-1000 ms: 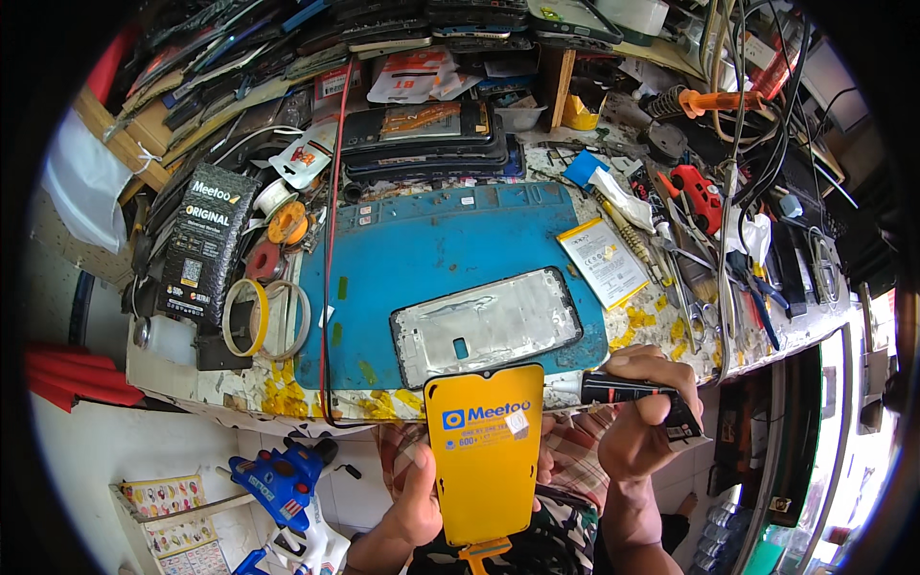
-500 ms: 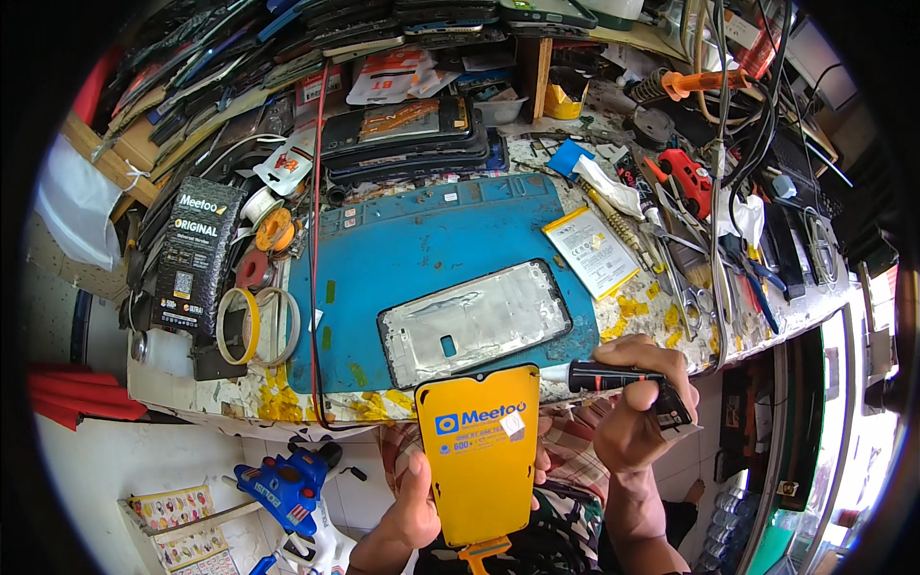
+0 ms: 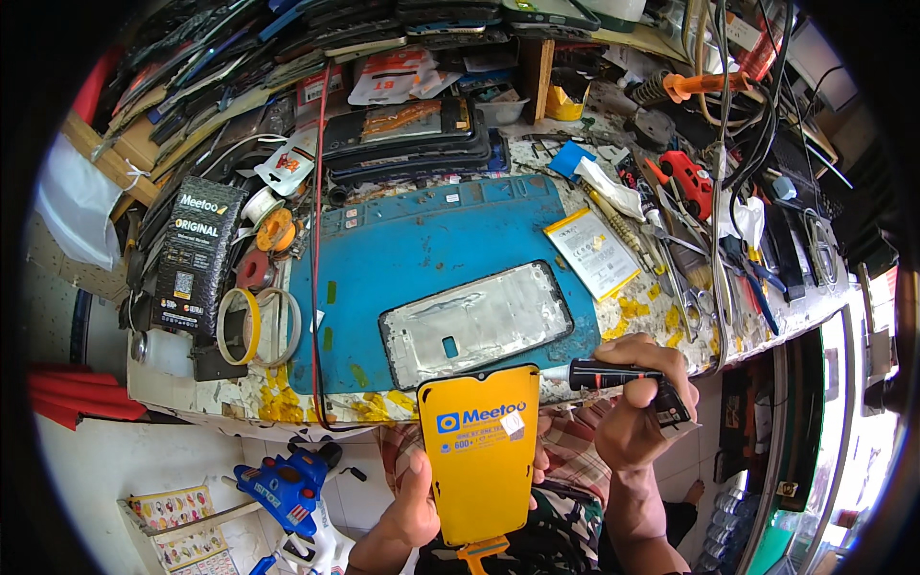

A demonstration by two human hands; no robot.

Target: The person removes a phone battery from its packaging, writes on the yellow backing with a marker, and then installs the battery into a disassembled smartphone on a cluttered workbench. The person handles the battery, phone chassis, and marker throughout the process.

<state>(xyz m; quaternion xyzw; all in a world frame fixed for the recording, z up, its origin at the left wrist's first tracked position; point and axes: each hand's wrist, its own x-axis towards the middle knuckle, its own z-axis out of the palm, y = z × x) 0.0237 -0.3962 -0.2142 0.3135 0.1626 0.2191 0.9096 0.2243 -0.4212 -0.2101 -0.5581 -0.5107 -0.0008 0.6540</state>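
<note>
The left hand (image 3: pixel 414 506) holds a yellow phone screen panel (image 3: pixel 482 450) from below, thumb pressed on its left edge and the other fingers hidden behind it, only their tips peeking past the right edge. The panel stands upright in front of the person's lap, just below the near edge of the desk (image 3: pixel 240 398). Its long axis runs up and down in the view, its notched top end pointing away toward the desk and its lower end carrying a short orange tab (image 3: pixel 482 554). The yellow face is turned to the camera and covered by a protective film with a small white pull sticker.

The right hand (image 3: pixel 637 407) is curled tightly around a black tube (image 3: pixel 613 376) with a red stripe. The tube lies roughly level, its pale tip pointing left toward the panel's upper right corner; whether tip and panel touch cannot be told.

On the blue mat (image 3: pixel 431 244) lies a bare metal phone frame (image 3: pixel 476 321), tilted, its long axis running left to right. A phone battery (image 3: pixel 591 251) rests at the mat's right edge, and rolls of tape (image 3: pixel 254 326) sit at its left. The clutter at the back of the desk is hard to make out.
</note>
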